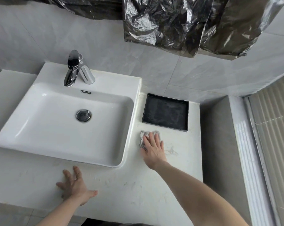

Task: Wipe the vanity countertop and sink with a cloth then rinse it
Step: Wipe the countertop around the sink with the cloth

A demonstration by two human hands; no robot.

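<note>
A white rectangular sink (40,144) sits on a white vanity countertop (138,193), with a chrome faucet (72,69) at its back and a chrome drain (83,115) in the basin. A grey-white cloth (143,136) lies on the countertop right of the sink. My right hand (153,149) presses flat on the cloth with straight fingers. In front of the sink, my left hand (76,186) rests on the countertop with fingers spread.
A black shallow tray (165,111) lies on the counter just behind the cloth. A small white holder (87,76) stands beside the faucet. Crumpled dark plastic sheeting (178,26) hangs above. A grey ledge (219,136) and a window frame bound the right side.
</note>
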